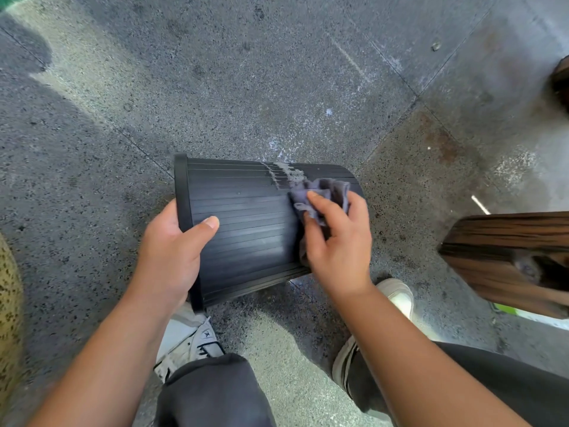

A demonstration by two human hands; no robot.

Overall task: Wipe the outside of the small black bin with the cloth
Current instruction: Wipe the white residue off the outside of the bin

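The small black bin (246,223) is ribbed and lies on its side in mid-air above the floor, its rim to the left and its base to the right. My left hand (172,254) grips the rim, thumb across the outer wall. My right hand (335,241) presses a crumpled grey-purple cloth (320,195) against the wall near the base. A whitish smear (286,172) sits on the ribs just above the cloth.
Speckled grey stone floor (215,87) lies below, with pale stains. A dark wooden piece of furniture (505,257) juts in from the right. My white shoes (191,340) and dark trouser legs are under the bin. A mottled yellowish object (7,309) is at the left edge.
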